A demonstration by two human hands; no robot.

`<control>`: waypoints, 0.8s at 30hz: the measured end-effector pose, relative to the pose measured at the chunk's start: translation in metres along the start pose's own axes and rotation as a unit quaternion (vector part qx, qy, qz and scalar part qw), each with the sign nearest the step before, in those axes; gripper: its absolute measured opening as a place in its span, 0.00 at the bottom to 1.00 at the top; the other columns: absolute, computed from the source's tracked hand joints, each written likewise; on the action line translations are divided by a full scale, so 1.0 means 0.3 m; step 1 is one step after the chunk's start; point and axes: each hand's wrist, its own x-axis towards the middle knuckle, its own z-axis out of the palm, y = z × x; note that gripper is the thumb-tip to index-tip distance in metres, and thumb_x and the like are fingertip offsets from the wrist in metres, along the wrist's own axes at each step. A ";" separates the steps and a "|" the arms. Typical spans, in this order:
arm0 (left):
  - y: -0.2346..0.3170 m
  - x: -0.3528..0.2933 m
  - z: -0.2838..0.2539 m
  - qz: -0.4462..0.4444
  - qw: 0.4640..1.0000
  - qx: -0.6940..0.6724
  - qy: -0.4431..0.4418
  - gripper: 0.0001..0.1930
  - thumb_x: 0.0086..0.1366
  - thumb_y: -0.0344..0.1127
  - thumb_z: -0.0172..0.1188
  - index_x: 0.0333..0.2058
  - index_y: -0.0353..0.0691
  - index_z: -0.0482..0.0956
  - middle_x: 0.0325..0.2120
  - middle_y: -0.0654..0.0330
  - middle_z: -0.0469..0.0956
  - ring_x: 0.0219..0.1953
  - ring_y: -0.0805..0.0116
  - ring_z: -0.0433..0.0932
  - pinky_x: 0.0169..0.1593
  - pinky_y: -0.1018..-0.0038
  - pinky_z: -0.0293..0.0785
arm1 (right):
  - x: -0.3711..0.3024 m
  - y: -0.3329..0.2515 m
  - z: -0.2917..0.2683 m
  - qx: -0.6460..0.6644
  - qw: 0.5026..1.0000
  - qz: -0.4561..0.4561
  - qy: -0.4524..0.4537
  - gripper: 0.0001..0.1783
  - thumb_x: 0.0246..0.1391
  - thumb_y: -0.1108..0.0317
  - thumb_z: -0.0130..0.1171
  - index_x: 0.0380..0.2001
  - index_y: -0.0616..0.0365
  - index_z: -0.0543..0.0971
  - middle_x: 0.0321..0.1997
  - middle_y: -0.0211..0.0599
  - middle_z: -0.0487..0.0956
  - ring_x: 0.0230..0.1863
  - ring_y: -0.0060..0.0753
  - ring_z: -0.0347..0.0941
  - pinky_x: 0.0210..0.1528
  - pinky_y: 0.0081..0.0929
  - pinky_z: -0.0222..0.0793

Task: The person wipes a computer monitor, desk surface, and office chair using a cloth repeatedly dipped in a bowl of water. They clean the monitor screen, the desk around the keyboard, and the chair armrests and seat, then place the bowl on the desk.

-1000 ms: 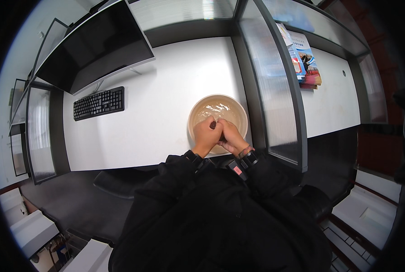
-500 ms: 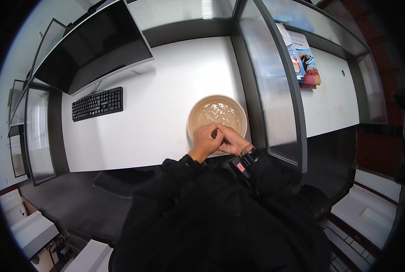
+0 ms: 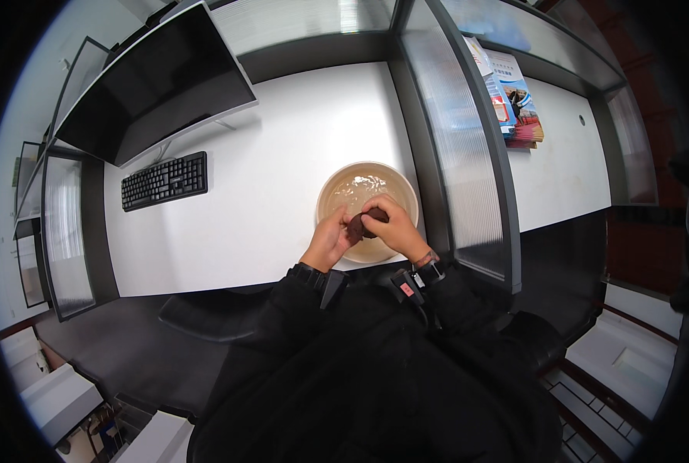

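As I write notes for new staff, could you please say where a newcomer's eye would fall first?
Probably on the left hand and right hand, holding a dark brown, crumpled, cloth-like piece over a round beige basin of glinting liquid near the front edge of the white desk. Next, perhaps, the large black monitor at the upper left, with a black rectangular keyboard below it.

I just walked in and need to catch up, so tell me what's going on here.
A person in black is holding a crumpled, dark brown thing, apparently a cloth, between the left hand and the right hand. Both hands are above a beige bowl with water in it. The bowl sits near the front edge of a white desk, beside a partition. A black keyboard and a dark monitor stand farther left.
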 end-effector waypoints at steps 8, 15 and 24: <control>0.031 -0.059 0.106 -0.205 0.977 0.018 -0.051 0.23 0.63 0.63 0.41 0.32 0.52 0.72 0.24 0.67 0.72 0.25 0.72 0.71 0.27 0.73 0.70 | -0.017 -0.076 0.006 -0.183 0.954 -0.235 -0.041 0.08 0.41 0.75 0.57 0.29 0.58 0.74 0.36 0.38 0.70 0.41 0.43 0.66 0.44 0.35 0.65; -0.080 0.006 0.159 0.078 0.996 -0.010 0.050 0.16 0.67 0.48 0.42 0.36 0.44 0.74 0.33 0.65 0.74 0.35 0.71 0.73 0.39 0.76 0.71 | -0.010 -0.068 0.075 -0.140 0.952 -0.250 0.109 0.07 0.47 0.76 0.53 0.32 0.59 0.75 0.35 0.40 0.73 0.38 0.45 0.68 0.43 0.35 0.65; -0.033 -0.039 0.266 0.483 0.719 0.434 0.247 0.11 0.54 0.34 0.55 0.17 0.35 0.71 0.12 0.51 0.71 0.13 0.63 0.69 0.19 0.69 0.64 | 0.008 -0.086 0.154 0.221 0.927 0.007 0.302 0.08 0.55 0.73 0.46 0.32 0.62 0.75 0.34 0.30 0.74 0.35 0.20 0.68 0.38 0.17 0.65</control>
